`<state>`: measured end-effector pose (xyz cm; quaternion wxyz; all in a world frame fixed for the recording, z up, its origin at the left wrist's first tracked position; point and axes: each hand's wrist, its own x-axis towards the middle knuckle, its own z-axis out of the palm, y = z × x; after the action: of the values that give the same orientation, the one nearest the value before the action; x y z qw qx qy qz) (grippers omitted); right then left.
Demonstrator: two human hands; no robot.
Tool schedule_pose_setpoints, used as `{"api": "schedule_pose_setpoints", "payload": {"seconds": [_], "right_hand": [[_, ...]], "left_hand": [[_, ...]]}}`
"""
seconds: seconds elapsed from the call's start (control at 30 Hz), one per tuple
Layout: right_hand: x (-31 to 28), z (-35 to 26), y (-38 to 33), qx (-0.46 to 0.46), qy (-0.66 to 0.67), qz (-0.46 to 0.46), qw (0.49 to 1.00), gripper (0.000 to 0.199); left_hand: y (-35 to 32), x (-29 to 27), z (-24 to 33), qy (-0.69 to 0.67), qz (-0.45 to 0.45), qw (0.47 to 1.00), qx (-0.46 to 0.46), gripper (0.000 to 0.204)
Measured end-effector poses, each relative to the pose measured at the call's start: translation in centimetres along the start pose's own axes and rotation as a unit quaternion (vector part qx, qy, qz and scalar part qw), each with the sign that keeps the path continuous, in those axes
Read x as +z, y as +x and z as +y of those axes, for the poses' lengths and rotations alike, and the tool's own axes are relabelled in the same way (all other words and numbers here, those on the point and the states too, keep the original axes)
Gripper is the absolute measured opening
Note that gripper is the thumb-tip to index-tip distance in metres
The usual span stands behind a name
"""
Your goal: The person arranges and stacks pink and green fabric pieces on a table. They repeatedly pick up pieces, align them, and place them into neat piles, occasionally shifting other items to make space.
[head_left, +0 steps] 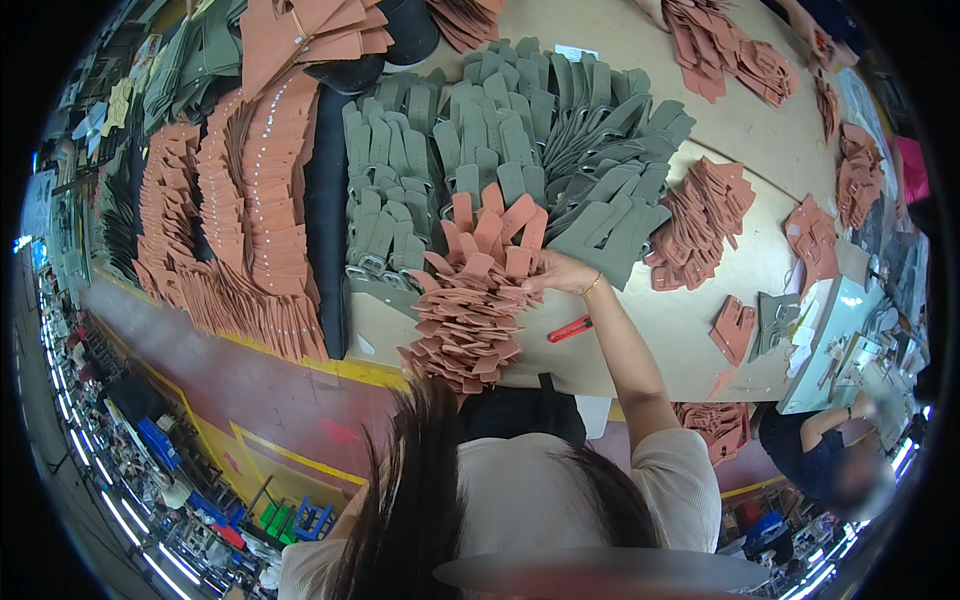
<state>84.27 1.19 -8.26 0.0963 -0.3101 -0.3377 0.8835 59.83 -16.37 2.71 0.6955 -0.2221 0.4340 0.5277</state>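
Observation:
My right hand (560,272), a thin gold bracelet on its wrist, reaches to the right side of a tall, uneven stack of salmon-orange leather pieces (465,335). Its fingers are closed on the edge of an orange leather piece (518,262) near the top of the stack. Longer tabs stick out at the stack's far end, against rows of grey-green leather straps (490,125), some with metal buckles. My left hand does not show; the stack and hair cover that side. A red cutter knife (570,329) lies on the table just right of the stack.
Rows of orange pieces (275,200) stand on the left beside a dark padded strip (333,230). More orange bundles (700,225) lie to the right on the tan table (650,340). A co-worker (825,450) sits at the lower right; other people's hands (805,30) are at the far right.

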Motion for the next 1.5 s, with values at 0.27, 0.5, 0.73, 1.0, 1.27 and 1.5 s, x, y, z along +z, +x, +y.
{"api": "schedule_pose_setpoints", "payload": {"seconds": [0.27, 0.5, 0.73, 1.0, 1.27, 1.5], "right_hand": [[0.1, 0.5, 0.8, 0.004, 0.0, -0.05, 0.999, 0.045], [1.9, 1.7, 0.9, -0.033, 0.084, -0.061, 0.994, 0.041], [3.5, 2.8, -0.3, 0.048, 0.124, -0.021, 0.991, 0.053], [8.3, 3.7, -3.8, -0.007, 0.231, 0.008, 0.973, 0.058], [12.9, 1.5, -8.2, -0.213, 0.277, 0.071, 0.934, 0.062], [9.2, -8.2, -11.7, -0.44, 0.227, 0.13, 0.859, 0.082]], "left_hand": [[-1.9, -0.8, -0.2, 0.007, 0.071, 0.997, 0.014, 0.068], [-2.3, -1.4, -0.2, 0.021, 0.077, 0.997, 0.022, 0.065], [-1.5, -1.5, 0.9, 0.065, 0.039, 0.997, 0.026, 0.063], [-0.8, -1.7, 2.6, 0.155, -0.045, 0.985, 0.064, 0.06], [-2.4, 4.3, 4.0, 0.247, -0.233, 0.937, 0.088, 0.053], [0.6, 22.0, 6.4, 0.314, -0.365, 0.876, -0.032, 0.04]]}}
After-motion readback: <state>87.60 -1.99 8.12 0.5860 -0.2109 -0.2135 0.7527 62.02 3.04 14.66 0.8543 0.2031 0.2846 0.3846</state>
